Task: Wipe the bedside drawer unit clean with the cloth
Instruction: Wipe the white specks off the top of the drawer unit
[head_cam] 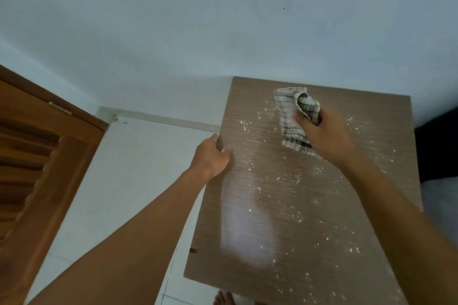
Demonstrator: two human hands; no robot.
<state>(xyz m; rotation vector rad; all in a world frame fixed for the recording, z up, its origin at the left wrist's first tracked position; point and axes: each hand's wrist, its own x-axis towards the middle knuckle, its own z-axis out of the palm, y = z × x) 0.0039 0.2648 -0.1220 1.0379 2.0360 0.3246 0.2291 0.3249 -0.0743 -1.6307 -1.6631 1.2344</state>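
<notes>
Wiping goes best in overlapping strokes: right grip (322,136), curled round the cloth (290,116) at 12 o'clock on the drawer unit (285,205), should draw the white specks (259,188) toward 6; left grip (213,153) clasps the 9 o'clock edge, steadying.

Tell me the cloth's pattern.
The cloth is pale with dark checked stripes, seen in the head view, held by the right hand.

The brown wood-grain drawer unit top (309,205) is seen from close above, at head height, angled down toward the far pale wall (223,20).
</notes>
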